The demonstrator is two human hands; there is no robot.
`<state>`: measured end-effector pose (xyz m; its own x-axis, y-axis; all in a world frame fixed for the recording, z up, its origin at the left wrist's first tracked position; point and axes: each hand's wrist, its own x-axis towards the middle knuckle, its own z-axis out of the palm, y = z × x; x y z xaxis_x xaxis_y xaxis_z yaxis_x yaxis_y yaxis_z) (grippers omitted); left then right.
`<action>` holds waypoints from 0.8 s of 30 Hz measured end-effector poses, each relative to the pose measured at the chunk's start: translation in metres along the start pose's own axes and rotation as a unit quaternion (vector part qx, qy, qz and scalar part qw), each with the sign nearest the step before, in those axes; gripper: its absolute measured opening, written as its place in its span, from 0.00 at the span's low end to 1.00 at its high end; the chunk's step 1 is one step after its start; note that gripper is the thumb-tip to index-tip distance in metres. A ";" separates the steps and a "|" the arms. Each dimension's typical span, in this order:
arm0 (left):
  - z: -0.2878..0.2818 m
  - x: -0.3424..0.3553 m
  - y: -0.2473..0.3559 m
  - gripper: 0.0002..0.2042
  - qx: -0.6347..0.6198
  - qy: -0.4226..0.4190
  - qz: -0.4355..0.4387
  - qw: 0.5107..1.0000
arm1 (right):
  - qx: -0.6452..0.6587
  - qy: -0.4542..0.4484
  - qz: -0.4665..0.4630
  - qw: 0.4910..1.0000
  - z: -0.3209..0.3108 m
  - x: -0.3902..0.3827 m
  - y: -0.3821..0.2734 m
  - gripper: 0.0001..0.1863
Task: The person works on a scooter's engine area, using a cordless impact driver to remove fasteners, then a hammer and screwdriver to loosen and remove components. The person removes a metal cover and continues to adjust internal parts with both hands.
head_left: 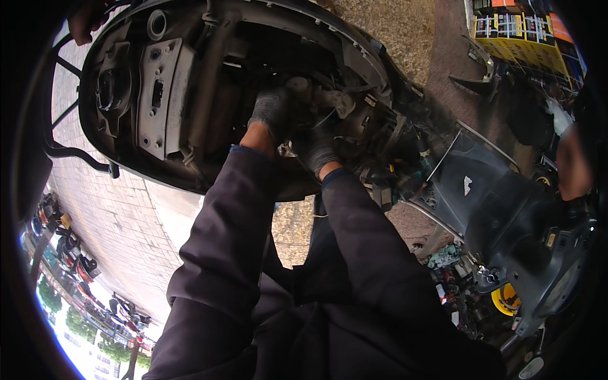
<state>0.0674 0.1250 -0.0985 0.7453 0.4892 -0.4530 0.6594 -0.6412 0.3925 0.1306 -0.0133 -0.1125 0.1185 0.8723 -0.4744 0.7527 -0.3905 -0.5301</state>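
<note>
Dark sleeves are reaching up into the opened scooter body (190, 95), where both gloved hands, left (272, 114) and right (315, 149), are gripping a grey metal fitting (316, 95) mid-frame; loosening it seems underway, needing firm twisting next.

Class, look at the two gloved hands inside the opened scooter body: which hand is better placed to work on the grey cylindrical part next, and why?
Probably the left hand: it lies right beside the grey part, fingers already reaching it. The right hand sits lower, away from it, among the wiring.
</note>
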 end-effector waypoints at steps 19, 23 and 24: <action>-0.053 -0.043 0.023 0.09 -0.494 0.057 -0.237 0.835 | 0.818 0.251 0.073 0.512 -0.019 0.022 -0.028 0.19; -0.066 -0.047 0.017 0.10 -0.397 0.090 -0.118 0.906 | 0.170 0.318 0.098 0.928 -0.034 0.034 -0.021 0.15; -0.068 -0.047 0.014 0.10 -0.243 0.113 -0.040 0.963 | 0.244 0.302 0.133 0.912 -0.035 0.032 -0.020 0.15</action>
<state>0.0480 0.1329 -0.0172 0.6570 0.6768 -0.3321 0.6420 -0.2713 0.7171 0.1425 0.0323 -0.0922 0.7016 0.6724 -0.2357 0.2850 -0.5680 -0.7721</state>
